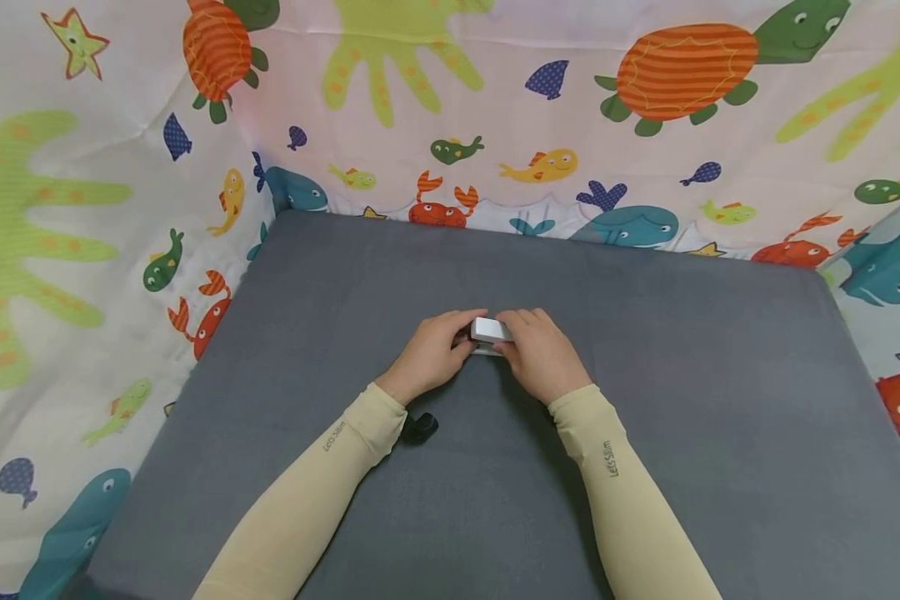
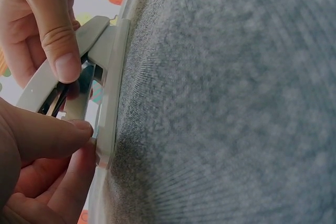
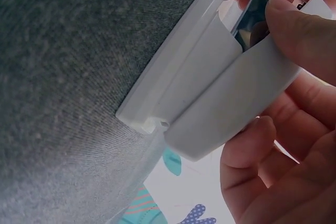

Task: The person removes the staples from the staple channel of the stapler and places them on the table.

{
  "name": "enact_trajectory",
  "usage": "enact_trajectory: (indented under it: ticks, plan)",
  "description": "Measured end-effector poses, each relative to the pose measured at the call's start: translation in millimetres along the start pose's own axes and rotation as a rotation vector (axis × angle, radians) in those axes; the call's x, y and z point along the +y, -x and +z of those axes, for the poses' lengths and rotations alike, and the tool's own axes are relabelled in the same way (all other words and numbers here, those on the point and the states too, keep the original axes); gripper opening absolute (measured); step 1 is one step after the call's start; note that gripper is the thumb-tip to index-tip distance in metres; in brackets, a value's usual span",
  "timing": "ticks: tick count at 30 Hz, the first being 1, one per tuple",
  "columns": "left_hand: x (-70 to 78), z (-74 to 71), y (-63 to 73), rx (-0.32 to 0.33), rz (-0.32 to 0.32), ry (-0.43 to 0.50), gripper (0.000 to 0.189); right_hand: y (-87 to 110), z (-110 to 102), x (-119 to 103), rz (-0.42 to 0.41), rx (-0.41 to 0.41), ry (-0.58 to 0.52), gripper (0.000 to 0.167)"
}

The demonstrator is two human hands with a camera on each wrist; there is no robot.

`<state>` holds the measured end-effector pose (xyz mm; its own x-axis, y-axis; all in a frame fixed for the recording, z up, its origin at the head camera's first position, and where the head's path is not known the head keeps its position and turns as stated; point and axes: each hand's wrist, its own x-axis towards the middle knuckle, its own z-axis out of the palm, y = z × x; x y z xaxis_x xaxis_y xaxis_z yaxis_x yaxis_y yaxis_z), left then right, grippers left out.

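Observation:
A white stapler [image 1: 489, 330] stands on the grey table between both hands. Its top arm is raised apart from the flat base, and the metal staple channel [image 2: 81, 93] shows in the gap in the left wrist view. With thumb and fingers, my left hand [image 1: 437, 354] pinches the stapler's front end around the channel. My right hand [image 1: 546, 354] grips the top arm [image 3: 236, 103], its thumb on the inner side near the channel and its fingers behind. Fingers hide part of the channel, so I cannot tell whether staples are inside.
The grey table [image 1: 682, 417] spreads around the hands. A small black object [image 1: 420, 428] sits beside the left wrist. A cloth printed with sea animals [image 1: 435, 83] hangs along the table's back and left edges.

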<state>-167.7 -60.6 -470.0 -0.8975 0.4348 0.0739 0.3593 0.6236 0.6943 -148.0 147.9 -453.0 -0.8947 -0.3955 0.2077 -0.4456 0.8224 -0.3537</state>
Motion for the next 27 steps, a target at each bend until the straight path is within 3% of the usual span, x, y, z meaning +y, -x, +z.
enact_trajectory:
  ticks: [5, 17, 27]
  plan:
    - [-1.5, 4.9, -2.9, -0.023, -0.003, 0.025, 0.050, 3.2, -3.3, 1.9, 0.009, 0.002, 0.000, 0.032]
    - [-5.4, 1.5, -0.7, -0.009, -0.012, 0.031, 0.048, 0.2, -1.8, 0.3, 0.007, -0.004, -0.022, 0.032]
    - [-4.7, 2.3, 0.1, 0.015, 0.006, 0.003, 0.030, -1.2, -4.5, 1.4, 0.030, -0.013, -0.038, 0.033]
